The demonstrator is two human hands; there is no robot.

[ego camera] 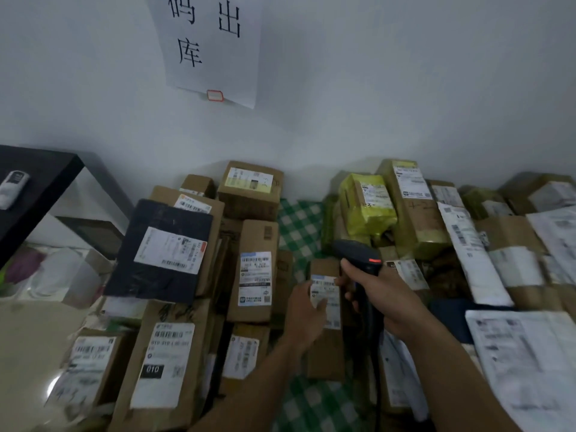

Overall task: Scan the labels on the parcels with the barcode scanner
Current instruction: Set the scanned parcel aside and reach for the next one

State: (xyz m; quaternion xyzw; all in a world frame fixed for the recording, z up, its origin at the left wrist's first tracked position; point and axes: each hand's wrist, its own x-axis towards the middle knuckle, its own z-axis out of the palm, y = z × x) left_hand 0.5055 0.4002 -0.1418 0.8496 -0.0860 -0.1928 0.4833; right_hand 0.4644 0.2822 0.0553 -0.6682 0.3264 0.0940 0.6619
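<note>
Many parcels [255, 285] lie in two heaps on a green checked cloth [299, 226]; nothing shows which are scanned, so I judge that most of the work is left. Over the cloth's middle the left hand [304, 313] holds a small brown box [325, 347], fingers curled at its label [325, 291]. The right hand [374, 294] grips the barcode scanner [358, 254] just beside it. A wall sheet [212, 48] reads "码 出 库"; a long carton [162, 369] shows "010".

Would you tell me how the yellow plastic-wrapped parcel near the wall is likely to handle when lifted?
The yellow parcel looks wrinkled and bulging, so it is probably soft and yielding rather than stiff. Its glossy wrap may be slippery to grip.
</note>
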